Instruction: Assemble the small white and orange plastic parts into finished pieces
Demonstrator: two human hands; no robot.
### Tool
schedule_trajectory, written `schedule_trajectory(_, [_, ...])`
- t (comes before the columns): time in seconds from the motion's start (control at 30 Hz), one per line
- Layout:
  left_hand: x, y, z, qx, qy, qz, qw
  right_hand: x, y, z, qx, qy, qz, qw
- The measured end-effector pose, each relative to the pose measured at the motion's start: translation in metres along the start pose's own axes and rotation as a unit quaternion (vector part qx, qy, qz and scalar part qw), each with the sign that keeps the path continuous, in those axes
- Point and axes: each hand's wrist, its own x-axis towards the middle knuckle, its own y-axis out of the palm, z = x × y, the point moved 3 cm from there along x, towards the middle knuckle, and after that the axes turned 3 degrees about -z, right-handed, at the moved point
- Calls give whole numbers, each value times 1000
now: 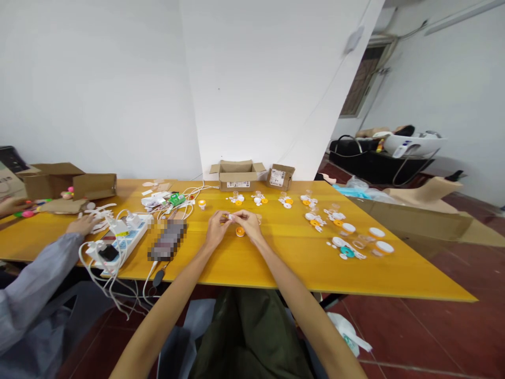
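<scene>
My left hand (216, 228) and my right hand (249, 223) meet above the table, fingertips pinched together around a small white plastic part (231, 216). Its exact kind is too small to tell, and the fingers partly cover it. Just below them an orange round cap (240, 231) lies on the wood. Beside my right hand, partly hidden by it, is a clear plastic piece (259, 218). A small jar with an orange and white top (202, 204) stands beyond my left hand.
Groups of white and orange parts (314, 221) lie along the back and right, with white-lidded jars (382, 247). Two cardboard boxes (238, 176) stand by the wall. To the left are a phone (168, 240), a cabled power strip (130, 239) and a co-worker's hand (83, 224).
</scene>
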Motion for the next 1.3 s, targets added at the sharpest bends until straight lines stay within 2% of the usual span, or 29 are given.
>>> schedule_trajectory(0.27, [-1,-3,-2,45,31,-14,998,-3,6,5,12,12,26,1000])
schedule_trajectory(0.53, [1,1,-2,-37,-38,20,998,1,-2,8,4,-12,31,999])
schedule_trajectory(0.7, [3,0,-7,-72,-50,26,996,2,-5,9,6,-9,37,999])
schedule_trajectory(1.03, [4,-1,-2,-90,-70,28,993,1,-2,6,8,-8,59,998])
schedule_trajectory(1.3, [3,-1,1,-88,-78,41,992,1,-2,6,-18,-28,32,999])
